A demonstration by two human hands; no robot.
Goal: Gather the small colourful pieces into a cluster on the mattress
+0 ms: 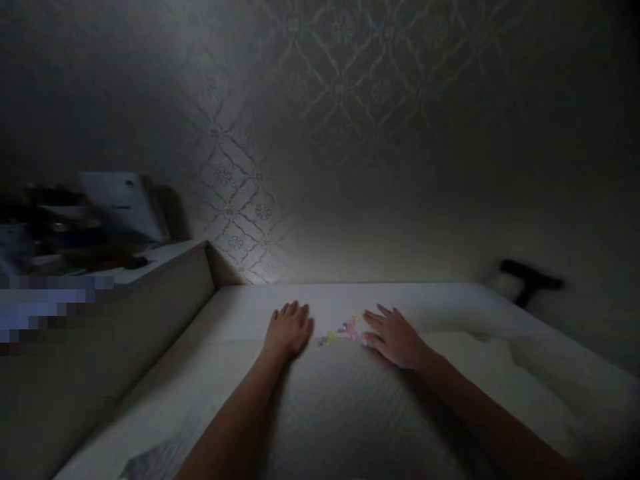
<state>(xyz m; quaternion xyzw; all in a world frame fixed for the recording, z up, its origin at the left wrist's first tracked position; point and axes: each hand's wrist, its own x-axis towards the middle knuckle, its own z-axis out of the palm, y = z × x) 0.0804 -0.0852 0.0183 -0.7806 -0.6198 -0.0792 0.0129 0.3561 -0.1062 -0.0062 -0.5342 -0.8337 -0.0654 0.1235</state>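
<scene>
The room is dim. My left hand [289,329] lies palm down on a white textured bedcover [330,407], fingers stretched out and close together, holding nothing. My right hand [393,335] rests flat on the same cover a little to the right, fingers spread. Between the two hands lies a small cluster of yellow and pink pieces [344,331], too small and dark to name. The right fingertips are nearest to them; whether they touch is unclear.
A patterned wall [340,133] rises straight behind the bed. At the left stands a light cabinet [150,293] with a white box [123,203] and dark clutter on top. A dark object [530,280] sits at the far right beside rumpled white bedding [525,373].
</scene>
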